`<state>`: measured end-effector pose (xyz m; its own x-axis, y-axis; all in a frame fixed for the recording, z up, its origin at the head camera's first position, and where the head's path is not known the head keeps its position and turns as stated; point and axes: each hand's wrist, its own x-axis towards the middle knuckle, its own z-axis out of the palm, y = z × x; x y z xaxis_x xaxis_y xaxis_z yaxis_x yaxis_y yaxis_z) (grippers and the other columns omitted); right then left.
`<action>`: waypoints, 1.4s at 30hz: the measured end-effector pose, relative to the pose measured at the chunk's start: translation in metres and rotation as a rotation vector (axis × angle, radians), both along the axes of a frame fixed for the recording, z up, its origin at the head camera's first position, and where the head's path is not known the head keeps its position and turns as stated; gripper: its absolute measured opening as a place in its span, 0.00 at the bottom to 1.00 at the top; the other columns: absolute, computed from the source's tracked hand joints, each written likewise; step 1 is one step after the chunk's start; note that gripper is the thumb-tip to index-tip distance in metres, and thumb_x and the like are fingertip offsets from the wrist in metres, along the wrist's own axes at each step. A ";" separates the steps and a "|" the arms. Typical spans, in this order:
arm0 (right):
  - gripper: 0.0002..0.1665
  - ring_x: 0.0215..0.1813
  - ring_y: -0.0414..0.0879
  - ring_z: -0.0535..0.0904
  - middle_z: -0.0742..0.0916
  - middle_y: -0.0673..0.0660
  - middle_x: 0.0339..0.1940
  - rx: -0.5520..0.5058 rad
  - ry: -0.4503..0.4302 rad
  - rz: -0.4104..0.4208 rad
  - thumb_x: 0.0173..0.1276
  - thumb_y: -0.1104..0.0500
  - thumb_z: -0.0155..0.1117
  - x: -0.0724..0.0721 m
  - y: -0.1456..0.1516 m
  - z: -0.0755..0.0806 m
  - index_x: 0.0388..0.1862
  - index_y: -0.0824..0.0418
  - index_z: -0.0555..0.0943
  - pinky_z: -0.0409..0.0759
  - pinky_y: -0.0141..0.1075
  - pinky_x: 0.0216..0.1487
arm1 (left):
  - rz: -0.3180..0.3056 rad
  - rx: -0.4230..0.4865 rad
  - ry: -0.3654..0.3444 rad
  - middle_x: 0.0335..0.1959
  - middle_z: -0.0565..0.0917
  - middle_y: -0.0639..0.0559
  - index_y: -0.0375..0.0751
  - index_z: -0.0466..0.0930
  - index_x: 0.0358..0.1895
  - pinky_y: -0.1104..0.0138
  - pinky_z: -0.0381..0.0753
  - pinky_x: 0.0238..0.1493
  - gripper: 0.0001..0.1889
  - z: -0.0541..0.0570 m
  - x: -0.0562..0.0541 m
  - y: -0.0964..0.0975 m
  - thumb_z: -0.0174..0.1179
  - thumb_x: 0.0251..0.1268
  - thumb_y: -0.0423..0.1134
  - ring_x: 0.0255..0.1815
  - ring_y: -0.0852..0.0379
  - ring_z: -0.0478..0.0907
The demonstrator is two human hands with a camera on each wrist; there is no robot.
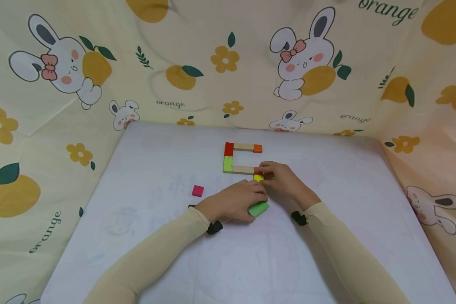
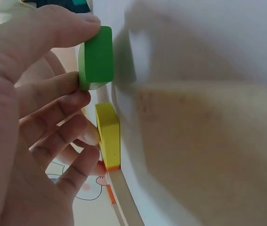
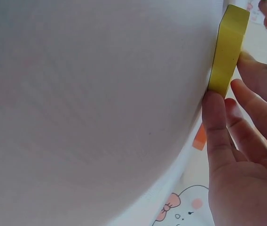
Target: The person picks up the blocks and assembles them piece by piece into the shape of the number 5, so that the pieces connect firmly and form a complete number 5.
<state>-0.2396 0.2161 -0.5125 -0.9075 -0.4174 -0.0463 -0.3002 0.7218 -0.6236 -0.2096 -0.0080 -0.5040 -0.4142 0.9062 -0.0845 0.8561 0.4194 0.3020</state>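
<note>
My left hand (image 1: 235,200) holds a green block (image 1: 258,208) pinched between thumb and fingers, raised off the white table in the left wrist view. Just beyond it, my right hand (image 1: 279,177) pinches a yellow block (image 3: 230,49) with thumb and fingertips. That yellow block lies against a small orange block, largely covered by the right fingers in the head view. A row of blocks adjoins it: a wooden bar (image 1: 243,170), a light green block (image 1: 228,164), a red block (image 1: 229,149), an upper wooden bar (image 1: 244,147) and an orange block (image 1: 258,148).
A pink-red square block (image 1: 198,191) lies alone left of the left hand. A blurred tan shape (image 2: 208,141) fills much of the left wrist view, close to the camera. Patterned cloth (image 1: 197,63) rises behind and beside the table (image 1: 156,261).
</note>
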 end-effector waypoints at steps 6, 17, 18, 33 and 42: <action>0.25 0.52 0.52 0.83 0.85 0.57 0.63 0.004 -0.005 -0.004 0.71 0.65 0.78 -0.001 -0.002 0.001 0.66 0.60 0.88 0.82 0.46 0.55 | 0.012 -0.018 -0.004 0.71 0.77 0.56 0.49 0.81 0.72 0.57 0.67 0.76 0.31 0.003 -0.008 -0.003 0.73 0.66 0.49 0.71 0.56 0.69; 0.25 0.52 0.51 0.82 0.85 0.56 0.63 0.022 0.001 -0.010 0.71 0.63 0.79 -0.003 -0.002 -0.001 0.66 0.59 0.88 0.82 0.47 0.56 | 0.043 -0.007 -0.059 0.73 0.74 0.54 0.47 0.80 0.74 0.65 0.74 0.68 0.32 0.003 -0.013 -0.008 0.72 0.66 0.44 0.68 0.55 0.72; 0.25 0.52 0.51 0.82 0.85 0.57 0.63 0.023 0.004 -0.007 0.71 0.63 0.79 -0.003 -0.002 -0.002 0.66 0.59 0.88 0.81 0.47 0.56 | 0.045 -0.004 -0.066 0.73 0.74 0.54 0.47 0.80 0.74 0.65 0.75 0.67 0.32 0.002 -0.014 -0.009 0.73 0.66 0.44 0.68 0.55 0.72; 0.24 0.57 0.54 0.82 0.85 0.59 0.66 0.022 -0.007 -0.012 0.72 0.63 0.78 0.000 -0.002 0.001 0.66 0.60 0.88 0.82 0.50 0.61 | 0.040 -0.015 -0.081 0.72 0.75 0.54 0.50 0.82 0.74 0.65 0.76 0.65 0.30 0.004 -0.015 -0.010 0.72 0.67 0.42 0.66 0.56 0.73; 0.24 0.56 0.54 0.82 0.85 0.58 0.64 0.018 0.024 0.004 0.71 0.64 0.78 0.001 0.000 -0.001 0.66 0.60 0.88 0.83 0.49 0.58 | 0.045 -0.019 -0.087 0.72 0.75 0.53 0.50 0.83 0.73 0.64 0.77 0.64 0.30 0.006 -0.013 -0.010 0.72 0.67 0.41 0.65 0.56 0.73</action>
<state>-0.2384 0.2165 -0.5140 -0.9068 -0.4203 -0.0323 -0.3176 0.7316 -0.6033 -0.2227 -0.0180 -0.4977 -0.4450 0.8847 -0.1390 0.8069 0.4634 0.3664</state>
